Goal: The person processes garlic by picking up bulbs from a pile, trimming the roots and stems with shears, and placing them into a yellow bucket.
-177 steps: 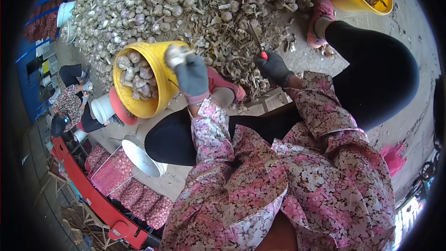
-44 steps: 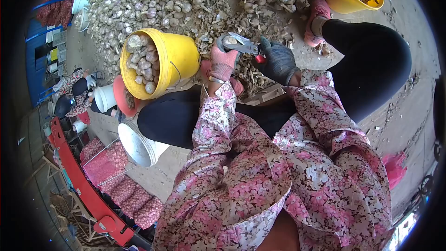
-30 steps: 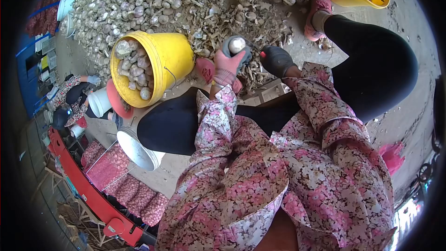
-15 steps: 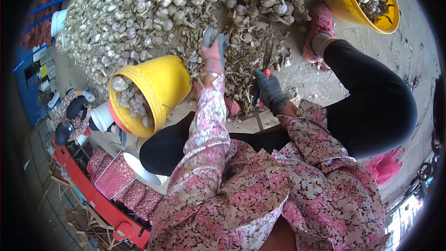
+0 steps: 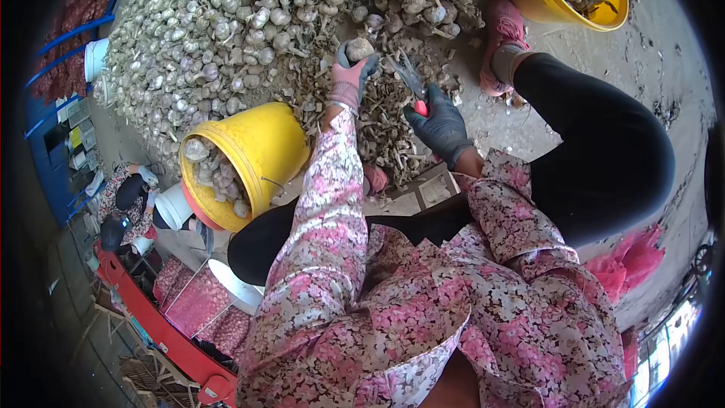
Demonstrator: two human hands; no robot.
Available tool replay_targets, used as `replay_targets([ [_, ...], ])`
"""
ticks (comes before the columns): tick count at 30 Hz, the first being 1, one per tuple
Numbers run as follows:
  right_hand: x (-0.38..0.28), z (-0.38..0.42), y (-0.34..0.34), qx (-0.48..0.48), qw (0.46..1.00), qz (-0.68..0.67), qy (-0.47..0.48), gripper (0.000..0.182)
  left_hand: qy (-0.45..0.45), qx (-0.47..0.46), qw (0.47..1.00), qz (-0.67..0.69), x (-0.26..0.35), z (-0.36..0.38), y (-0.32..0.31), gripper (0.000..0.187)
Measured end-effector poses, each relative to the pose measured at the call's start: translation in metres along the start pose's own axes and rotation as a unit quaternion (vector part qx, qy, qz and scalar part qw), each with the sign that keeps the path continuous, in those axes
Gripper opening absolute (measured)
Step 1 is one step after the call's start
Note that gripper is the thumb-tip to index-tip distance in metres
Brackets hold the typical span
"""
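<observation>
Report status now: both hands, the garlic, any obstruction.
Left hand holding garlic bulb. Right hand holding shears, not touching bulb. No obstruction seen between shears and bulb.

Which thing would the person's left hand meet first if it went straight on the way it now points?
Past the garlic bulb in the left hand, the first thing looks to be the loose bulbs at the heap's near edge; depth is unclear, so it might pass above them.

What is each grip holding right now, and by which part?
The left grip holds a garlic bulb around its rounded sides; the right grip holds the clippers by the red handle end, leaving the blades exposed.
</observation>
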State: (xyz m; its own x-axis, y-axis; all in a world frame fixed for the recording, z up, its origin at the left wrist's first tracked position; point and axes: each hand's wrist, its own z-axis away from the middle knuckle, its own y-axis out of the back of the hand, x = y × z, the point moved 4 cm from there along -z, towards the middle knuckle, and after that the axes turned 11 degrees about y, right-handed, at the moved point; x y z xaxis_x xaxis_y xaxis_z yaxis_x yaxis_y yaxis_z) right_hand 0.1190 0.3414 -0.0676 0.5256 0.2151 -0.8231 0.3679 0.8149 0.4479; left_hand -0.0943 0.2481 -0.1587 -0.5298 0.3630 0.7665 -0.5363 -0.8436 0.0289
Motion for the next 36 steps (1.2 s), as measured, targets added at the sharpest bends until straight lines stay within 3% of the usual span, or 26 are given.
replay_targets([
  [1, -0.005, 0.0, 0.005, -0.001, 1.0, -0.002, 0.002, 0.055, -0.018, -0.038, 0.994, 0.101, 0.013, 0.03, -0.004, 0.058],
  [2, -0.014, -0.001, 0.01, -0.007, 0.996, 0.071, 0.055, 0.056, -0.024, -0.04, 0.993, 0.112, 0.016, 0.05, -0.003, 0.058],
  [3, -0.021, 0.001, 0.012, -0.013, 0.984, 0.143, 0.107, 0.056, -0.054, -0.025, 0.996, 0.063, 0.027, 0.077, -0.006, 0.061],
  [5, -0.026, 0.008, 0.011, -0.009, 0.978, 0.162, 0.131, 0.056, -0.127, 0.038, 0.983, -0.127, 0.028, 0.108, -0.005, 0.065],
  [6, -0.03, 0.012, 0.01, -0.011, 0.973, 0.175, 0.152, 0.057, -0.053, 0.019, 0.997, -0.06, 0.035, 0.132, -0.013, 0.065],
  [10, -0.036, 0.033, 0.006, -0.059, 0.966, 0.179, 0.179, 0.058, -0.129, 0.072, 0.973, -0.175, 0.029, 0.163, -0.005, 0.059],
  [14, -0.025, 0.048, -0.013, -0.033, 0.958, 0.152, 0.24, 0.053, -0.11, 0.068, 0.984, -0.118, 0.027, 0.196, -0.002, 0.056],
  [15, -0.029, 0.05, -0.011, -0.034, 0.958, 0.153, 0.24, 0.053, -0.11, 0.068, 0.985, -0.116, 0.023, 0.198, -0.001, 0.056],
  [17, -0.031, 0.054, -0.015, -0.132, 0.968, 0.135, 0.169, 0.045, -0.136, 0.101, 0.971, -0.167, 0.017, 0.202, 0.003, 0.054],
  [18, -0.03, 0.056, -0.013, -0.125, 0.962, 0.156, 0.185, 0.035, -0.143, 0.097, 0.974, -0.148, 0.015, 0.205, 0.001, 0.051],
  [23, 0.002, 0.041, -0.027, -0.126, 0.951, 0.195, 0.204, 0.021, -0.126, 0.121, 0.971, -0.164, 0.003, 0.199, 0.006, 0.046],
  [25, 0.017, 0.03, -0.035, -0.109, 0.957, 0.196, 0.184, 0.023, 0.038, 0.048, 0.997, -0.036, -0.002, 0.195, 0.004, 0.039],
  [26, 0.021, 0.028, -0.037, -0.109, 0.957, 0.196, 0.182, 0.023, -0.024, -0.036, 0.996, 0.071, -0.015, 0.178, 0.006, 0.03],
  [27, 0.027, 0.027, -0.036, -0.109, 0.986, 0.095, 0.085, 0.027, -0.022, -0.037, 0.997, 0.071, -0.012, 0.176, 0.011, 0.03],
  [28, 0.026, 0.027, -0.033, -0.106, 0.994, -0.007, -0.013, 0.032, 0.0, -0.109, 0.961, 0.253, -0.005, 0.176, 0.014, 0.027],
  [29, 0.019, 0.031, -0.029, -0.106, 0.994, -0.006, -0.012, 0.032, 0.022, -0.176, 0.888, 0.425, 0.003, 0.176, 0.016, 0.024],
  [30, 0.0, 0.044, -0.021, -0.136, 0.987, -0.073, -0.053, 0.037, 0.024, -0.232, 0.838, 0.494, 0.013, 0.177, 0.017, 0.017],
  [31, -0.01, 0.051, -0.021, -0.166, 0.971, -0.141, -0.094, 0.043, 0.024, -0.228, 0.838, 0.495, 0.018, 0.177, 0.018, 0.017],
  [32, 0.011, 0.044, -0.044, -0.156, 0.975, -0.159, 0.019, 0.051, 0.018, -0.254, 0.804, 0.538, 0.025, 0.177, 0.017, 0.017],
  [33, 0.003, 0.044, -0.044, -0.157, 0.974, -0.16, 0.02, 0.051, 0.012, -0.279, 0.767, 0.577, 0.03, 0.177, 0.016, 0.017],
  [35, -0.027, 0.053, -0.034, -0.178, 0.971, -0.162, -0.003, 0.055, 0.009, -0.276, 0.784, 0.556, 0.028, 0.177, 0.009, 0.017],
  [36, -0.042, 0.058, -0.023, -0.235, 0.953, -0.181, -0.062, 0.059, 0.027, -0.235, 0.824, 0.515, 0.021, 0.178, 0.006, 0.018],
])
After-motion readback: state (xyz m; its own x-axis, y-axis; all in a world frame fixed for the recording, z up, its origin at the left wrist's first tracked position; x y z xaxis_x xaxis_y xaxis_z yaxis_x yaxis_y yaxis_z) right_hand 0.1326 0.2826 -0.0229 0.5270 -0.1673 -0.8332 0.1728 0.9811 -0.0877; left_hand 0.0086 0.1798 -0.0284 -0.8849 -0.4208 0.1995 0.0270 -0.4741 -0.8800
